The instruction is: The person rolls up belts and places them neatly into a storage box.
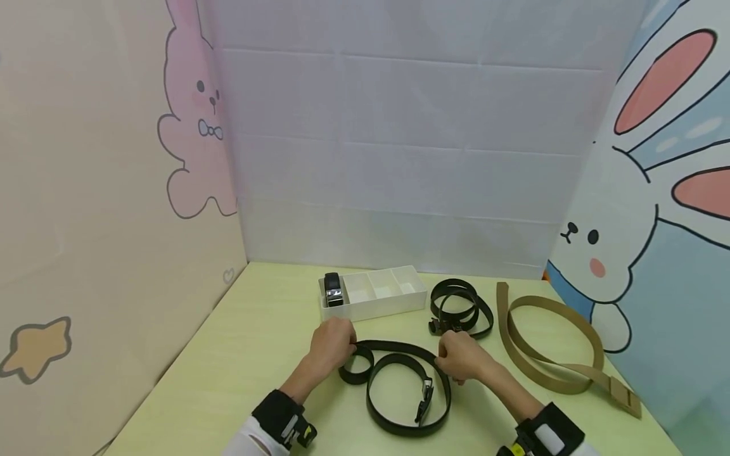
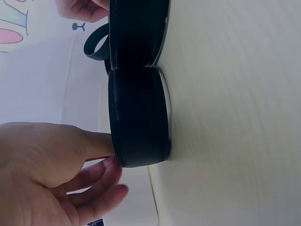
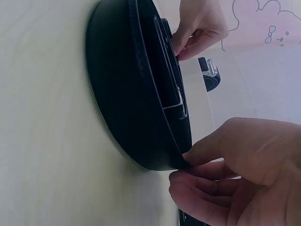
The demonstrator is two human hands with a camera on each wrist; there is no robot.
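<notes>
A black belt (image 1: 407, 432) stands on its edge on the table, looped into a large ring with a smaller coil beside it on the left. Its silver buckle (image 1: 427, 386) lies inside the large ring. My left hand (image 1: 332, 345) pinches the belt at the small coil, thumb on one side and fingertips at its edge in the left wrist view. On the ring's right side, my right hand (image 1: 463, 358) pinches the strap between thumb and index finger, as the right wrist view shows, with the other fingers (image 3: 202, 195) loosely bent below.
Behind the hands stands a white compartment tray (image 1: 376, 309) with a rolled black belt (image 1: 333, 290) in its left section. Another black belt (image 1: 485, 310) lies loosely coiled past my right hand. A wide tan belt (image 1: 576, 313) curls at the right side. Printed walls border the table.
</notes>
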